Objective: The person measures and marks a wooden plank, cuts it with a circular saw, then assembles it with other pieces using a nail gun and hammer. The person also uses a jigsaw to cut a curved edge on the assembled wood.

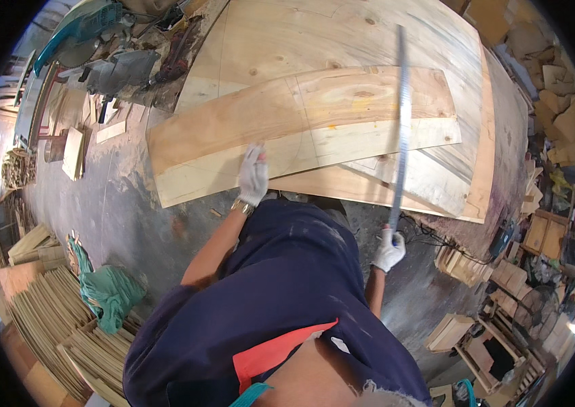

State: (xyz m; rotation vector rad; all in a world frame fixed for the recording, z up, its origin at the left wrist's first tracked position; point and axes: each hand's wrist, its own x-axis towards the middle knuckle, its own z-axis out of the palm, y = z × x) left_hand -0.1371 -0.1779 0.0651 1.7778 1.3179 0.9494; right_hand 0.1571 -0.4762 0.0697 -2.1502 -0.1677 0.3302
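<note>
A long metal ruler (404, 122) stretches out in front of me, raised over the boards, with its near end gripped in my gloved right hand (388, 252). Below it lies a curved plywood panel (233, 129) with thin drawn lines and a few yellow-orange marks. At the panel's near edge is my gloved left hand (253, 178), its fingers drawn together. A small reddish spot shows at those fingertips, too small to make out. Under the curved panel, a large plywood sheet (287, 41) reaches to the far side.
A teal-cased saw (91, 30) and other tools stand at the far left. Stacked wooden strips (47, 319) and a green cloth (111, 295) are at the near left. On the right are wood blocks (462, 264), a fan (537, 312) and piled scraps (565, 122).
</note>
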